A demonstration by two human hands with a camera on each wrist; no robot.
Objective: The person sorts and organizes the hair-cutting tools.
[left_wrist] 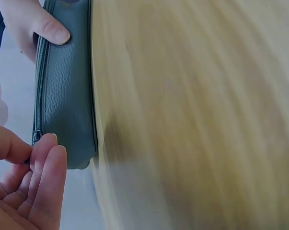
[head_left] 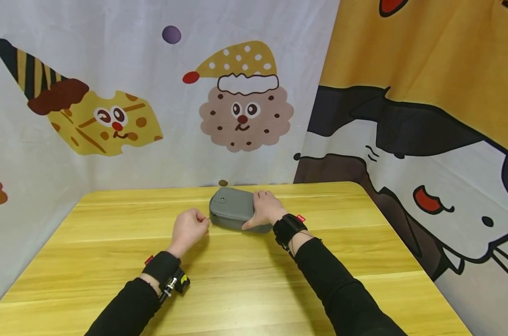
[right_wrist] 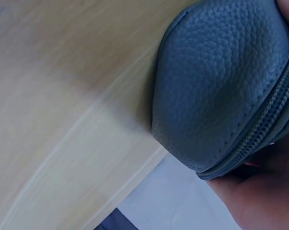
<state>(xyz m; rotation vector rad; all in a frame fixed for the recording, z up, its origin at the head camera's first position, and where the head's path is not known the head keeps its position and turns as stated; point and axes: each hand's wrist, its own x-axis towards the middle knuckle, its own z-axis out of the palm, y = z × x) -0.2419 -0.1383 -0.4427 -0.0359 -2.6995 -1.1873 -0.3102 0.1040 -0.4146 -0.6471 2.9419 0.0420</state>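
A grey-green zippered pouch (head_left: 230, 205) of pebbled, leather-like material lies near the table's far edge, with a small snap tab on top. My right hand (head_left: 268, 209) grips its right end, thumb on the near side and fingers over the top. At the left end, my left hand (head_left: 189, 230) pinches the zipper pull, mostly hidden between thumb and forefinger. The zipper slider (left_wrist: 37, 136) shows just beyond those fingertips in the left wrist view. In the right wrist view the zipper teeth (right_wrist: 266, 117) run along the pouch's upper edge.
The wood-grain table (head_left: 245, 284) reaches back to a white curtain (head_left: 153, 56) with cartoon prints. A yellow, black and white printed curtain (head_left: 405, 126) hangs along the right side. Both wrists wear black straps, and the left one carries a small camera (head_left: 181, 281).
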